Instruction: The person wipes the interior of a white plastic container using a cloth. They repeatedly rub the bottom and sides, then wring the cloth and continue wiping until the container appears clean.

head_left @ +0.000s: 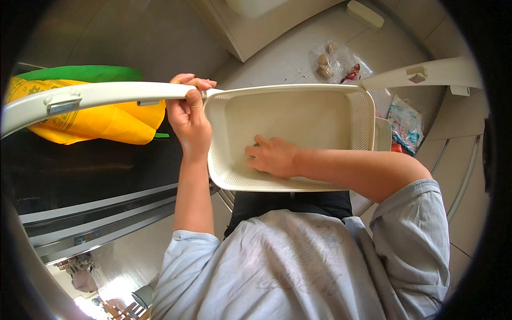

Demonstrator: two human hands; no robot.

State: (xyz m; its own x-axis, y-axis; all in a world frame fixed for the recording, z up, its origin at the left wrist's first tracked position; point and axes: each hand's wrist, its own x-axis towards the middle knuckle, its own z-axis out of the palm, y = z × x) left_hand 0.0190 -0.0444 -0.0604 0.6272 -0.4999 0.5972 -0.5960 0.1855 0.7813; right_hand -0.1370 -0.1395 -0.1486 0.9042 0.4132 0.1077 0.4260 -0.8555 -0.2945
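My left hand (190, 116) grips a white curved plastic post (132, 91) near where it meets the far left corner of a cream plastic basket (288, 112). The basket is rectangular, with perforated walls and a smooth floor. My right hand (274, 157) reaches down inside it, palm down, with bent fingers near the left part of the floor. A bit of something greyish shows at the edge of these fingers; the hand hides most of it, so I cannot tell what it is. A matching white post (432, 74) rises from the far right corner.
Left of the basket, a yellow and green fabric bag (132, 122) lies on a glossy black surface (100, 164). Beyond the basket, a clear plastic bag (336, 64) with roundish brown vegetables rests on the tiled floor (276, 72). A crumpled plastic package (405, 122) lies at right. A cabinet corner (242, 52) juts in above.
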